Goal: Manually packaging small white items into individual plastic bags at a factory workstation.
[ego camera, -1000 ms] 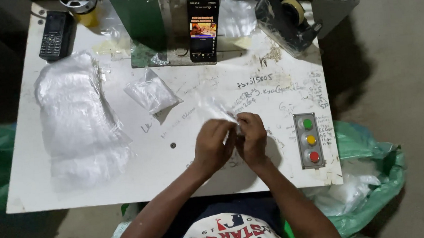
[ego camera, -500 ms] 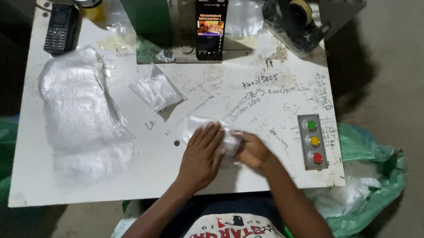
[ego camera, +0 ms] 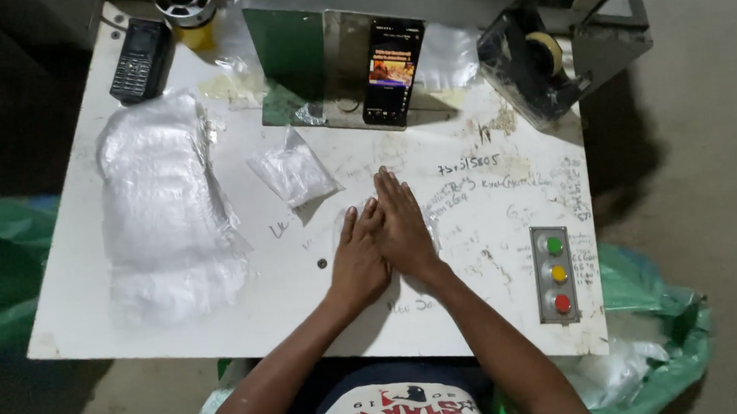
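Head view: a white desk [ego camera: 94,317], scuffed and scribbled over in pen, is seen from above on a dim concrete floor, with green plastic sacks [ego camera: 666,334] at both sides. Both hands are laid flat, palms down and fingers straight, side by side and touching at the desk's centre; the left hand [ego camera: 359,263] sits slightly lower, the right hand [ego camera: 404,226] reaches further forward. A small clear plastic bag [ego camera: 341,226] is pressed beneath them, only its edges showing; nothing is gripped. Both forearms run back to the near edge. A small filled clear packet [ego camera: 291,173] lies just up-left of the hands, apart from them. A large heap of clear bags [ego camera: 164,211] occupies the left portion. A three-button panel [ego camera: 555,274] is set near the right edge. At the far edge stand a lit smartphone [ego camera: 393,71], a keypad phone [ego camera: 139,59] and a tape dispenser [ego camera: 534,60]. Bare surface remains around the hands.
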